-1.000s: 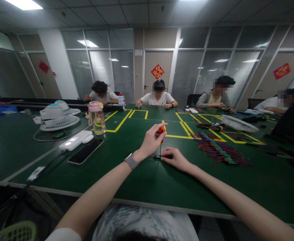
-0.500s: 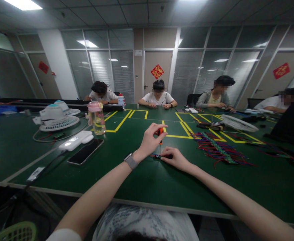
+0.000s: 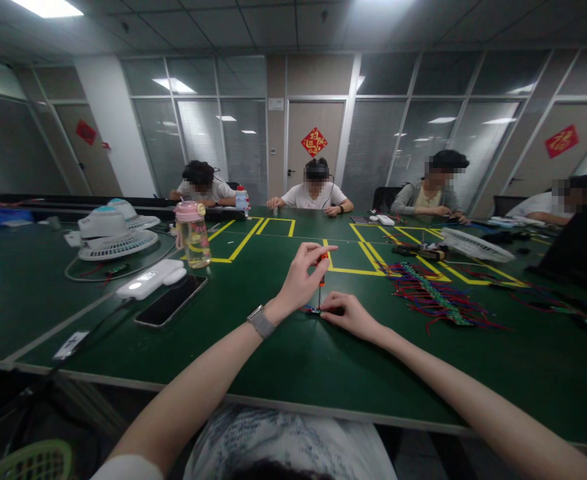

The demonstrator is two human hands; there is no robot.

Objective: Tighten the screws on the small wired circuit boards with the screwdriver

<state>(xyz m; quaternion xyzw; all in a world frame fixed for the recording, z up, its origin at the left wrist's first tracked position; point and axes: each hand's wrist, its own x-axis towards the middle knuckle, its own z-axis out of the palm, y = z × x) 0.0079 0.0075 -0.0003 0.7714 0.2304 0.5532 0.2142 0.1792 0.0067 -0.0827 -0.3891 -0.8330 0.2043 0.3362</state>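
My left hand (image 3: pixel 301 277) is raised over the green table (image 3: pixel 293 360), its fingers pinched round the orange handle of a small screwdriver (image 3: pixel 321 273) that stands upright. The screwdriver's tip meets a small dark part (image 3: pixel 318 311) with red and blue wires lying on the table. My right hand (image 3: pixel 351 315) rests on the table and presses that part down with closed fingers. A grey watch sits on my left wrist.
A black phone (image 3: pixel 171 301), a white power bank (image 3: pixel 151 279), a pink-lidded bottle (image 3: pixel 192 235) and white fans (image 3: pixel 111 235) lie to the left. A heap of red and blue wired parts (image 3: pixel 431 297) lies to the right. Several people sit at the far side.
My left fingers have shifted round the screwdriver handle, covering more of the orange. The right hand and the part stay put.
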